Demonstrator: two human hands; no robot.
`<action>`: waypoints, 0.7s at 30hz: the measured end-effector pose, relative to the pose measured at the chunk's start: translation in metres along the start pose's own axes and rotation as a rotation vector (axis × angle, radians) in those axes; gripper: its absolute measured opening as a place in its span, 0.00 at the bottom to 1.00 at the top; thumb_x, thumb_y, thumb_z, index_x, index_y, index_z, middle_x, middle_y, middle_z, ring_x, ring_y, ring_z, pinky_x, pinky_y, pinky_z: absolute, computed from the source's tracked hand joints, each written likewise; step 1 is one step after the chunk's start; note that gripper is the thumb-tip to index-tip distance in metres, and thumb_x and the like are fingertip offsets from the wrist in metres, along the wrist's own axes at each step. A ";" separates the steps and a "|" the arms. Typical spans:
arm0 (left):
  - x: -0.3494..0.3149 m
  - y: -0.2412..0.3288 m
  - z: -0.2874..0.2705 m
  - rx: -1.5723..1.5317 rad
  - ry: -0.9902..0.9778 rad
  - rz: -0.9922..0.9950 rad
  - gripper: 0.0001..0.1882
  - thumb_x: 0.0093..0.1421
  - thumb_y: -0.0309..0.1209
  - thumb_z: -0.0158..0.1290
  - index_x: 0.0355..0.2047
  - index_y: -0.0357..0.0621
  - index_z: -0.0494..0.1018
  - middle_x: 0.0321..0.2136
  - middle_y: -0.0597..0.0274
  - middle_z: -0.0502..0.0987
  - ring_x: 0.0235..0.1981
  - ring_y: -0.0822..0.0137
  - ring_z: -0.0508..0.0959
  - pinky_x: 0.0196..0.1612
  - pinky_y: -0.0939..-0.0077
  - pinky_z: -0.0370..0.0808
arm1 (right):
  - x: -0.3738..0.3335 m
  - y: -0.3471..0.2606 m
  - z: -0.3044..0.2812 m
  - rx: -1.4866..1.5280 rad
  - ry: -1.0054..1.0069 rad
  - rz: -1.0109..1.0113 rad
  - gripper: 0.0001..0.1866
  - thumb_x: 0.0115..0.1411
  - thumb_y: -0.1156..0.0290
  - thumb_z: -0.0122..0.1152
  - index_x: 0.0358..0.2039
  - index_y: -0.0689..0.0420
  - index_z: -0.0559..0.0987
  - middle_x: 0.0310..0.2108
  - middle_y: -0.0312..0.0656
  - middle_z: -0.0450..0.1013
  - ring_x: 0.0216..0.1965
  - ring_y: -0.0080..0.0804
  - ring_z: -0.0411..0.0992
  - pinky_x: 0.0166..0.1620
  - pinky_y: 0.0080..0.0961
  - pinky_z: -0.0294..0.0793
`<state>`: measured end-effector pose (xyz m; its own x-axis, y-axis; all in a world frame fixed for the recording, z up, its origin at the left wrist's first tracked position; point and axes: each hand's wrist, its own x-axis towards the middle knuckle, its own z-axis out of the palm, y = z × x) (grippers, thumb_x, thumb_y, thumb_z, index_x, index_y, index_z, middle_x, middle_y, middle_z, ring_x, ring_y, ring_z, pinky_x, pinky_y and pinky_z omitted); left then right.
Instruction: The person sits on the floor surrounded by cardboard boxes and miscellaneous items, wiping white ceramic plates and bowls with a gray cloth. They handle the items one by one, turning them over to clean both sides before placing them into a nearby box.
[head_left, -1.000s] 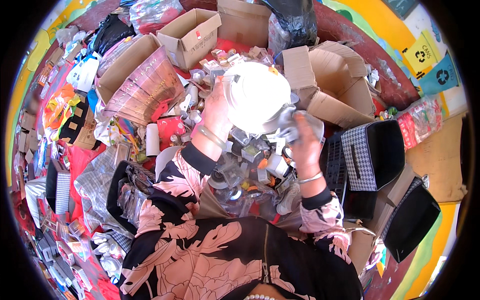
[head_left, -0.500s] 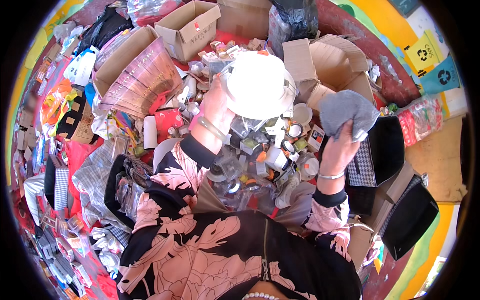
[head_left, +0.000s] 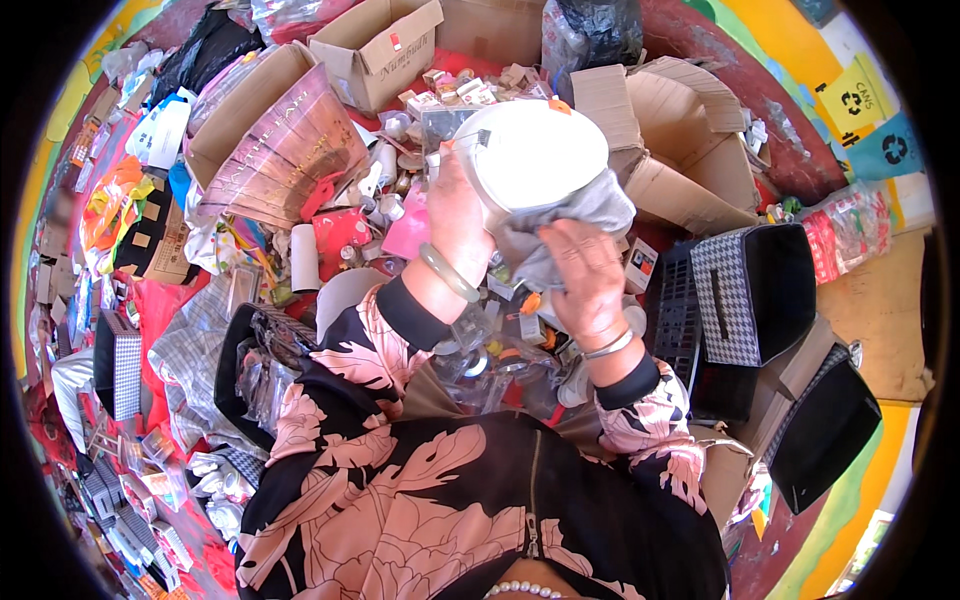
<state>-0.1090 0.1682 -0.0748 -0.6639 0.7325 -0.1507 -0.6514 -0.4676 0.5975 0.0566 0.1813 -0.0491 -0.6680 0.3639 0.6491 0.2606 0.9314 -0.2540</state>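
My left hand [head_left: 462, 215] grips a white round piece [head_left: 535, 155] by its left side. The piece has a broad, smooth face and a small orange part at its upper edge. Its exact kind I cannot make out. My right hand [head_left: 588, 275] is closed on a grey cloth [head_left: 545, 235]. The cloth lies against the lower right rim of the white piece, and its folds hide part of that rim. Beneath both hands spreads a heap of small mixed items [head_left: 490, 350], many of them clear or white plastic.
Open cardboard boxes stand ahead, one at the right [head_left: 690, 150] and one at the far left [head_left: 375, 55]. A wooden-patterned box [head_left: 285, 150] leans at the left. Black-lined checked bins [head_left: 765, 290] sit on my right. A black bin [head_left: 250, 375] with clear plastic is on my left.
My right hand has brought the grey cloth leftward onto the white piece's rim. The white piece has tilted, showing more of its flat face, and my left hand has shifted slightly right.
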 end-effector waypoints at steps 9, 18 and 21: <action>-0.012 0.002 0.008 0.172 -0.042 0.005 0.30 0.67 0.50 0.33 0.46 0.32 0.68 0.38 0.56 0.75 0.37 0.67 0.77 0.41 0.74 0.74 | 0.005 -0.019 0.013 -0.079 -0.052 -0.097 0.22 0.40 0.82 0.53 0.40 0.64 0.76 0.45 0.47 0.71 0.46 0.41 0.70 0.49 0.33 0.68; 0.003 0.009 0.002 -0.026 -0.134 -0.002 0.24 0.68 0.44 0.35 0.50 0.35 0.64 0.43 0.57 0.74 0.42 0.65 0.76 0.45 0.70 0.75 | -0.007 0.038 -0.012 -0.070 0.023 0.191 0.23 0.40 0.88 0.49 0.39 0.60 0.77 0.41 0.47 0.74 0.44 0.44 0.72 0.48 0.32 0.71; 0.008 0.007 0.000 -0.040 -0.097 -0.004 0.24 0.68 0.45 0.36 0.48 0.34 0.65 0.41 0.58 0.74 0.40 0.66 0.77 0.43 0.71 0.76 | -0.011 0.060 -0.027 0.001 0.137 0.449 0.24 0.40 0.90 0.47 0.39 0.58 0.78 0.40 0.47 0.75 0.41 0.41 0.74 0.47 0.28 0.72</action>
<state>-0.1188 0.1703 -0.0721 -0.6237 0.7780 -0.0754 -0.6699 -0.4823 0.5645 0.0988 0.2335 -0.0518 -0.3914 0.7275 0.5635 0.5021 0.6820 -0.5318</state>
